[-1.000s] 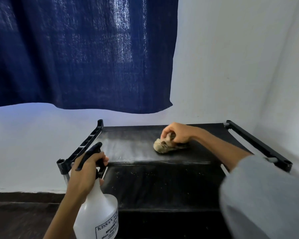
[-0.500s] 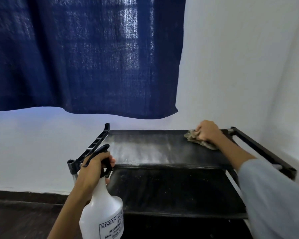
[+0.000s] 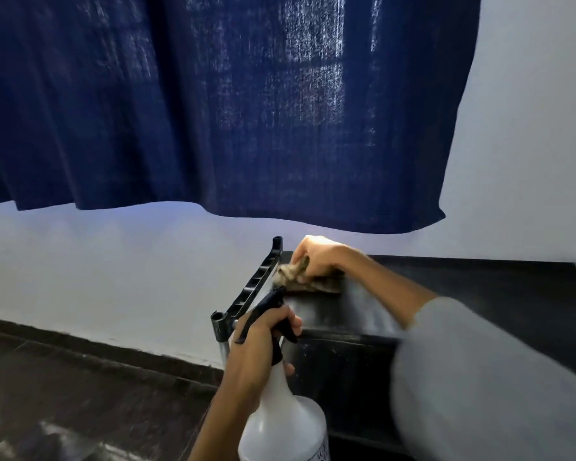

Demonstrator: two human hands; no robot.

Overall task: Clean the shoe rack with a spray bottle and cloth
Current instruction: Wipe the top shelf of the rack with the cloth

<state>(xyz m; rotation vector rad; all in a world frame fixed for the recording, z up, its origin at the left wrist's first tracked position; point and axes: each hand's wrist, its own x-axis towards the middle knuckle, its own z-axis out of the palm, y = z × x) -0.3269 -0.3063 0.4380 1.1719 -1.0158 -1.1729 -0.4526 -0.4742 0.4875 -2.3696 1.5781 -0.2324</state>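
Right hand [image 3: 316,261] curled over a crumpled tan cloth [image 3: 300,277], pressing it flat against the top shelf of a black metal-framed shoe rack [image 3: 479,287] at the far left corner, hard by the rack's slotted black side rail [image 3: 253,287]. Fingers bunched on top of the cloth, probably to keep the wad together and bear down into the corner where grime tends to gather. Forearm reaching diagonally across the shelf from a grey sleeve [image 3: 479,377], blurred at the near edge.

Left hand [image 3: 260,354] wrapped round the neck of a translucent white plastic spray bottle [image 3: 280,427], index finger laid over the black trigger head [image 3: 270,301]. Bottle held upright and low, just in front of the rack's near left post [image 3: 219,324], nozzle pointed roughly toward the shelf: likely parked there so another squirt is ready without putting anything down. No spray visible leaving the nozzle; whether the trigger is squeezed cannot be told.

Pale, streaky sheen on the shelf surface near the cloth, seemingly damp. Lower shelf dark, with light specks, apparently not yet wiped. Judged stage: wiping the top shelf, left end.

Behind, a dark blue woven curtain [image 3: 213,101] hanging against a white wall [image 3: 97,267], hem clear above the rack; dark floor [image 3: 64,394] at lower left.
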